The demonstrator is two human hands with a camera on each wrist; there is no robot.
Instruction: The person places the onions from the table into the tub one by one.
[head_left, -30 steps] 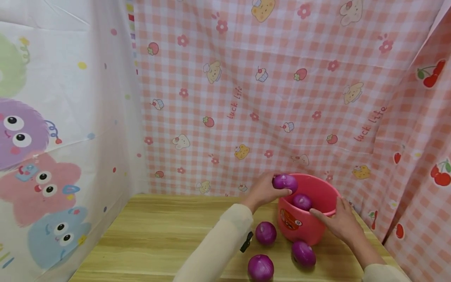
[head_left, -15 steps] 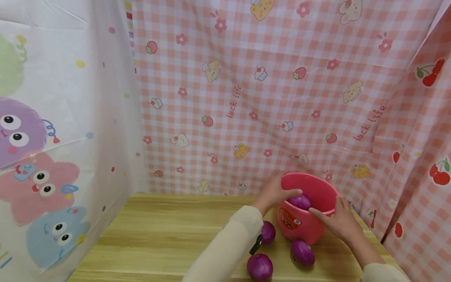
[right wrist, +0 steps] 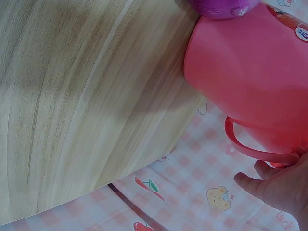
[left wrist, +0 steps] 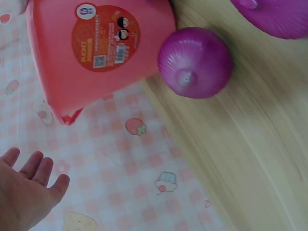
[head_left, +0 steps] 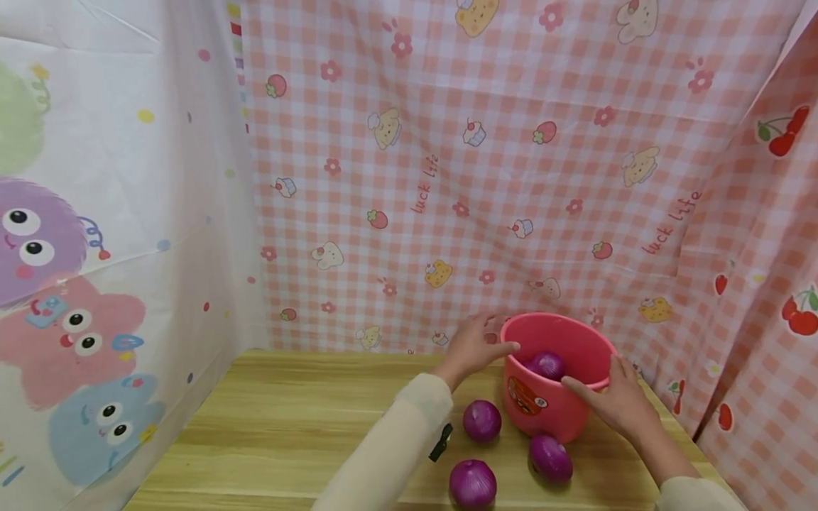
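Observation:
A pink bucket (head_left: 546, 404) with an orange label stands at the right of the wooden table. Inside it lies a purple onion (head_left: 549, 365), with a sliver of purple showing beside it. My left hand (head_left: 473, 349) is just off the bucket's left rim, fingers extended and holding nothing; the left wrist view shows this hand (left wrist: 29, 192) apart from the bucket. At the right rim, my right hand (head_left: 620, 401) holds the bucket, thumb along the front edge. Three more purple onions lie on the table: one left of the bucket (head_left: 482, 421), one in front (head_left: 551, 459), another nearer (head_left: 473, 484).
The wooden table (head_left: 307, 426) extends to the left. A pink checked cloth (head_left: 409, 248) hangs close behind the bucket, and another cloth hangs at the right. The bucket's handle (right wrist: 255, 153) hangs near my right fingers.
My left hand lowered an onion into the bucket and let it go, then drew back left past the rim. The right hand has stayed at the bucket.

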